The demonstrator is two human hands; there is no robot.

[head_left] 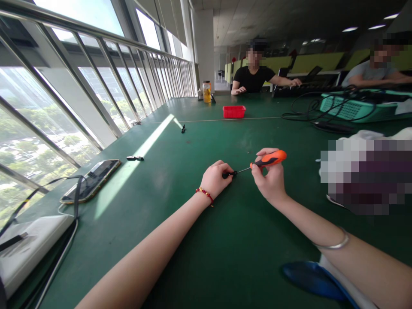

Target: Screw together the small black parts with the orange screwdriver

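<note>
My left hand (217, 177) is closed on a small black part (229, 174), resting low over the green tabletop (180, 227). To its right, my right hand (269, 178) grips an orange and black screwdriver (273, 158) by the handle. The thin metal shaft points left, and its tip meets the black part at my left fingertips. Two other small black pieces lie on the table: one (135, 158) by the phone, another (183, 128) farther back.
A phone (92, 181), cables and a white power strip (35, 244) lie at left. Farther back are a red tray (234, 112), a bottle (206, 92) and a teal basket (354, 109) with cables. Two people sit across the table. A blue object (312, 279) is near my right forearm.
</note>
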